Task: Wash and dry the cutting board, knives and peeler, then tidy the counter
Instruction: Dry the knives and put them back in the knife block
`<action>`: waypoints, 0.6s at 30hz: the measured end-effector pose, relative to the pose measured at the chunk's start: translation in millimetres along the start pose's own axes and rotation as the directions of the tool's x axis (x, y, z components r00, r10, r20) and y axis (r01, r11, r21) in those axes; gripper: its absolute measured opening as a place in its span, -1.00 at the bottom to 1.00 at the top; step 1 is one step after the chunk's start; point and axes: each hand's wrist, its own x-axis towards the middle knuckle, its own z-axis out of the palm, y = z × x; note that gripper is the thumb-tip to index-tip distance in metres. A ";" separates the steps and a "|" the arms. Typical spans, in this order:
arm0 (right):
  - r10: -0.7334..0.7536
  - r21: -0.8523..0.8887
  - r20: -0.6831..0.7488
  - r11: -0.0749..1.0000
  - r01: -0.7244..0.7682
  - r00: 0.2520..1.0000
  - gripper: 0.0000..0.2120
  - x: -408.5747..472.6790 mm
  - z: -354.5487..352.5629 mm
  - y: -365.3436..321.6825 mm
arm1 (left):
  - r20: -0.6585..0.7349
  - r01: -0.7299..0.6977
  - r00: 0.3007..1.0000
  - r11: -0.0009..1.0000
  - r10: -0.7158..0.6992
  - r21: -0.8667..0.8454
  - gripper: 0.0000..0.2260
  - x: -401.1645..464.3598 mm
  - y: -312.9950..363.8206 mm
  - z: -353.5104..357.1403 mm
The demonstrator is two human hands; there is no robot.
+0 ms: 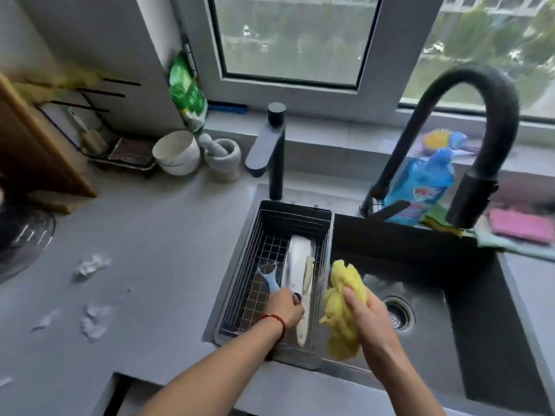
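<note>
The left hand (285, 307) reaches into the wire basket (240, 292) at the sink's left, its grip closed on the handle of the big knife (295, 259), whose blade points far. The peeler (268, 277) lies just left of the hand, the small knife (306, 298) just right. The right hand (365, 313) grips a yellow cloth (342, 322) over the sink (480, 295).

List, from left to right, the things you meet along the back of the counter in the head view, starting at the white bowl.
white bowl → stone mortar and pestle → small black tap → blue detergent bottle → pink cloth
</note>
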 end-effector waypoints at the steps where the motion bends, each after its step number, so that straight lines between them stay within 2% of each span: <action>1: 0.003 0.001 -0.001 1.000 -0.003 1.000 -0.86 6.3 -11.2 -0.1 | -0.027 0.002 1.000 0.998 -0.001 0.066 -0.80 17.3 8.2 14.1; 5: -0.024 -0.034 -0.001 0.999 0.024 1.000 -0.81 16.5 -39.6 -4.0 | -0.179 0.020 0.984 0.982 0.015 0.189 -0.74 76.6 34.0 44.2; 8: -0.034 -0.084 0.012 0.996 0.035 0.999 -0.78 21.9 -50.1 -2.2 | -0.195 0.097 0.980 0.963 -0.048 0.252 -0.70 108.5 40.0 50.8; 12: -0.092 -0.178 0.012 0.980 0.093 0.996 -0.66 29.8 -57.7 -0.8 | -0.195 0.118 0.980 0.919 -0.046 0.376 -0.70 124.5 42.8 55.9; 15: -0.185 -0.361 0.050 0.913 0.190 0.982 -0.56 32.8 -56.0 -9.2 | -0.195 0.155 0.975 0.957 -0.107 0.246 -0.65 108.6 39.4 45.1; 18: -0.307 -0.460 0.101 0.829 0.318 0.946 -0.61 39.2 -43.2 -21.5 | -0.177 0.045 0.983 0.999 -0.044 0.004 -0.77 67.5 24.0 24.2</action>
